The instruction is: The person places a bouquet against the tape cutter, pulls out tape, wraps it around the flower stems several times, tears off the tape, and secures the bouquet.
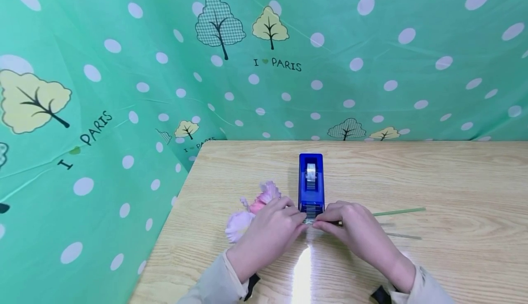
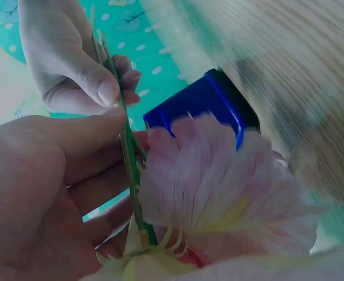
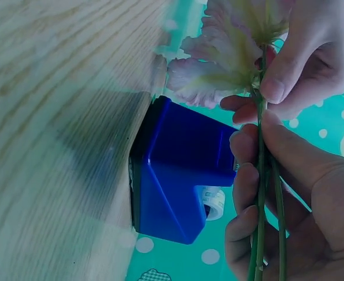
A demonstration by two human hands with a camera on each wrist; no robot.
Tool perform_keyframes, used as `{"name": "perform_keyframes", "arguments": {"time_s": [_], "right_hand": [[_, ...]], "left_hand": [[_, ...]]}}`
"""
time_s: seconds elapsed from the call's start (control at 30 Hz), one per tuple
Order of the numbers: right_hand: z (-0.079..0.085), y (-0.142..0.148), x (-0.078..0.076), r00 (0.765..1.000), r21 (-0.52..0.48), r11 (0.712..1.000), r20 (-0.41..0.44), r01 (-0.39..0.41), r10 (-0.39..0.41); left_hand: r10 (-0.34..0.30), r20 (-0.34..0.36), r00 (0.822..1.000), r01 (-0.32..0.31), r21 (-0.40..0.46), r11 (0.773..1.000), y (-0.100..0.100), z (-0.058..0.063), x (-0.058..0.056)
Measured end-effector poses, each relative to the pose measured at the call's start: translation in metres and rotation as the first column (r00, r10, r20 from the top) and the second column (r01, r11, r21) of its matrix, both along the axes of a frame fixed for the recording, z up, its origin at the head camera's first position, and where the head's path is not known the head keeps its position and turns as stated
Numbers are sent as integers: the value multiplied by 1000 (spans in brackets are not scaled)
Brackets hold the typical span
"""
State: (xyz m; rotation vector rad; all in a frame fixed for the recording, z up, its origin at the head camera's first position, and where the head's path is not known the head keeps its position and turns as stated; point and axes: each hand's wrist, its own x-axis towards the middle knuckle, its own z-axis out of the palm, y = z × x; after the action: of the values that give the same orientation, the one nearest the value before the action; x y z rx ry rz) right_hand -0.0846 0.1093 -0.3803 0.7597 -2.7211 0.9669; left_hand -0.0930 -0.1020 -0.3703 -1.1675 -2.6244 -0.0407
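Pink and pale lilac artificial flowers (image 1: pixel 241 225) lie left of my left hand (image 1: pixel 275 225), which pinches their green stems (image 2: pixel 130 175) just below the blossoms. My right hand (image 1: pixel 355 221) pinches the same stems farther down, thumb against fingers, and the stem ends (image 1: pixel 400 212) stick out to its right. Both hands' fingertips meet at the near end of a blue tape dispenser (image 1: pixel 312 195) with a roll of tape (image 3: pixel 215 203) in it. A small shiny patch shows between the fingertips in the head view; whether it is tape I cannot tell.
The dispenser stands on a light wood-grain table (image 1: pixel 466 194), its long side pointing away from me. Behind and to the left hangs a green cloth (image 1: pixel 350 97) with white dots and printed trees. A bright light reflection lies on the tabletop below the hands.
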Motion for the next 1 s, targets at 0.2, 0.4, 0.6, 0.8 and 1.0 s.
{"name": "perform_keyframes", "arguments": {"time_s": [0.2, 0.4, 0.6, 0.8, 1.0], "right_hand": [[0, 0, 0, 1000, 32, 999, -24, 11, -10], [1, -1, 1, 999, 27, 999, -31, 21, -20], [3, -2, 1, 1000, -20, 1000, -2, 2, -2], [5, -3, 2, 1000, -29, 1000, -3, 5, -5], [8, -3, 3, 1000, -24, 1000, 7, 12, -11]], "left_hand": [[-27, -41, 999, 27, 4, 1000, 0, -1, -3], [-43, -104, 994, 42, -11, 999, -1, 0, -4], [-59, -169, 984, 53, -43, 998, -2, 2, -3], [-61, -175, 983, 53, -52, 997, -3, 4, -2], [-67, -171, 983, 59, -50, 997, -3, 5, -1]]}}
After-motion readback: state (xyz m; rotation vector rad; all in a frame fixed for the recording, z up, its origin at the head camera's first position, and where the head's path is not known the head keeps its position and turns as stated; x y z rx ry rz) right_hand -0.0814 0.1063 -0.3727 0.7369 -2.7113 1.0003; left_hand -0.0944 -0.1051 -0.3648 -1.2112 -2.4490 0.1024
